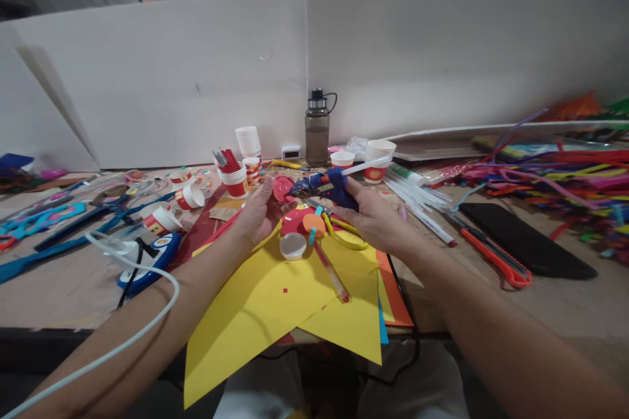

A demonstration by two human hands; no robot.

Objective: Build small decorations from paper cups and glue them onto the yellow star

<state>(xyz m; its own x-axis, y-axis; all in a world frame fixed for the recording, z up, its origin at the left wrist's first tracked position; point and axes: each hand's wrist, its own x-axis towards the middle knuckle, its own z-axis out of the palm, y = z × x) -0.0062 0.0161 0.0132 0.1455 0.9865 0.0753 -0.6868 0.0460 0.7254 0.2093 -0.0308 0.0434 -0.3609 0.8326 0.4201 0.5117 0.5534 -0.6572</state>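
My left hand [260, 213] holds a small round red piece [283, 189] between thumb and fingers; whether it is a disc or the end of a cup is hard to tell. Gripped in my right hand [376, 213] is a blue glue gun [339, 188], with a white glue stick [366, 165] poking out of its back. The gun's nozzle points left and is close to the red piece. Beneath both hands lie yellow paper sheets [255, 301], a white paper cup [293, 246], an orange paper disc [310, 225] with blue strips, yellow-handled scissors [351, 240] and a pen [331, 272].
A water bottle [317, 134] and stacked paper cups [377, 167] stand along the white board [196, 78]. To the right lie glue sticks [417, 200], a red utility knife [496, 258], a black phone [528, 239] and pipe cleaners [565, 186]. Leftward are tipped cups [162, 219] and a power strip [157, 265].
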